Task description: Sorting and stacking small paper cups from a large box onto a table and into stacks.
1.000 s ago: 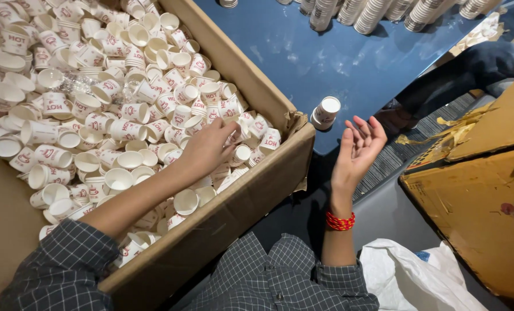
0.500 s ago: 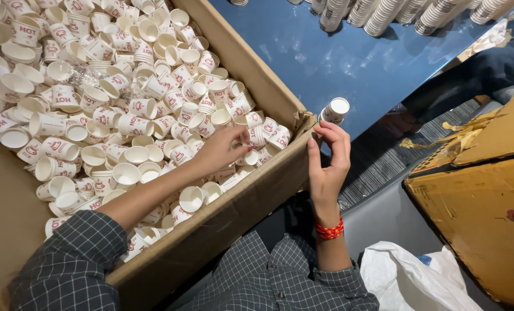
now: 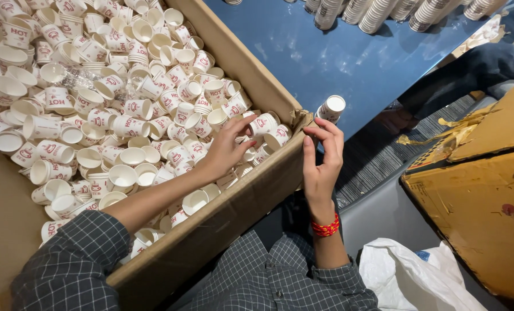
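A big cardboard box (image 3: 251, 198) holds several loose small white paper cups (image 3: 124, 124) with red print. My left hand (image 3: 228, 147) reaches into the box's near right corner, and its fingers curl around a cup (image 3: 250, 153) in the pile. My right hand (image 3: 320, 164), with a red bracelet at the wrist, is just outside that corner. Its fingertips close on the lower part of a short stack of cups (image 3: 332, 107) at the edge of the blue table (image 3: 326, 57). The stack's base is hidden behind my fingers.
Tall stacks of cups (image 3: 378, 11) lie along the far side of the blue table. Another person's leg and foot (image 3: 441, 86) rest on a striped grey mat at the right. A torn brown cardboard box (image 3: 476, 201) and a white plastic bag (image 3: 412, 276) lie at the lower right.
My right hand was open and away from the box. It has come up to the corner and closed its fingers on the short stack. My left hand has curled onto cups in the corner.
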